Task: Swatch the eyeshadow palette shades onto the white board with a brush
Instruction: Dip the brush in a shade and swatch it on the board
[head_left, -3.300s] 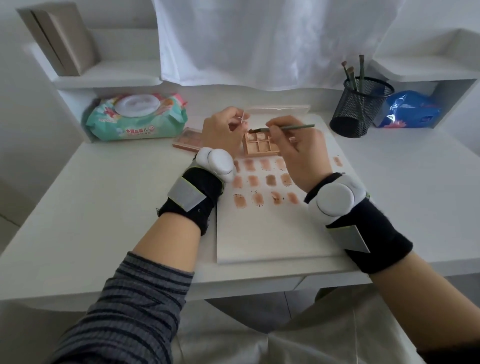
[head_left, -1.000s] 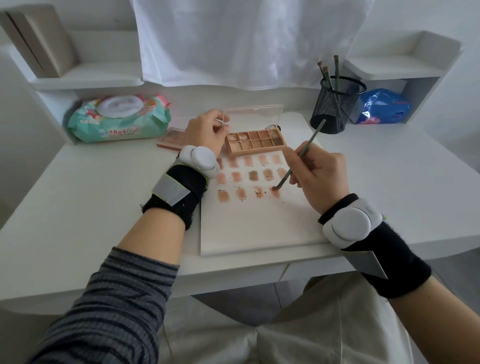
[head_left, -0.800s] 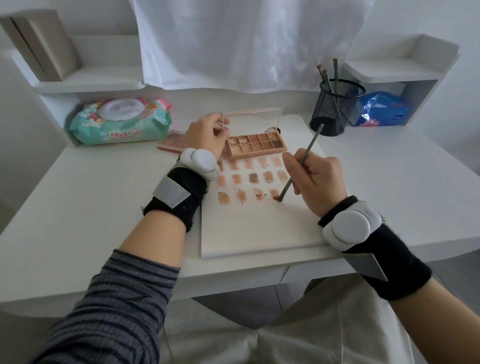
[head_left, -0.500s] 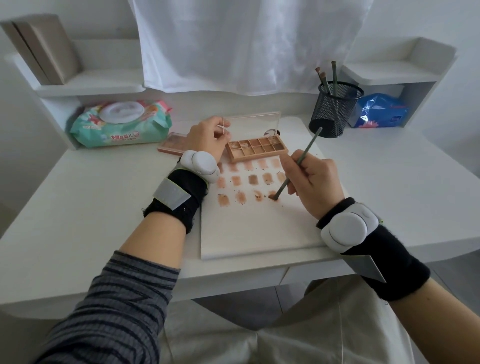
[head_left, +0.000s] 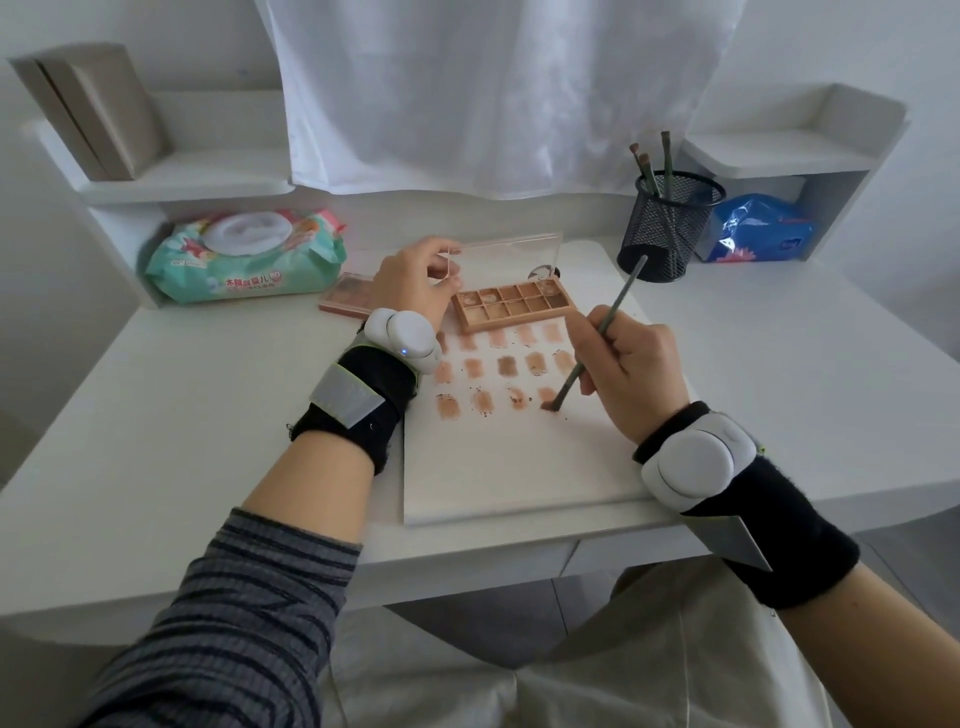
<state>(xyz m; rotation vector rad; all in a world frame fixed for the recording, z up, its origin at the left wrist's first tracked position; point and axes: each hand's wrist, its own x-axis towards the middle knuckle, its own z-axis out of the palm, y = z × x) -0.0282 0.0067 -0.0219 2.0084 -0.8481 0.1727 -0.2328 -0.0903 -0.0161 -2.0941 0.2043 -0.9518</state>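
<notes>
Head view. The right hand (head_left: 631, 376) has its fingers curled round a slim, straight-handled brush (head_left: 597, 338), pinched near mid-handle. The handle slants up and away past the fingers; the flat bristle tip sits below and left of them, touching the white board (head_left: 519, 467) at the last swatch of the nearest row.

The board is a flat, matte rectangular slab lying on the white desk (head_left: 182, 415). It carries three rows of small, powdery, rounded-rectangle patches in peach to brown tones, with dark loose specks scattered round the nearest row.

The left hand (head_left: 413, 283) pinches the near-left corner of the clear, rigid lid of the eyeshadow palette (head_left: 514, 306), thumb and forefinger closed narrowly on its edge. The palette, a shallow tan tray of square pans, lies just right of those fingers, at the far end of the board.

Beyond the right fingers stands a black wire-mesh cup (head_left: 667, 228) holding more brushes. A soft wet-wipe pack (head_left: 244, 257) lies far left of the left fingers.
</notes>
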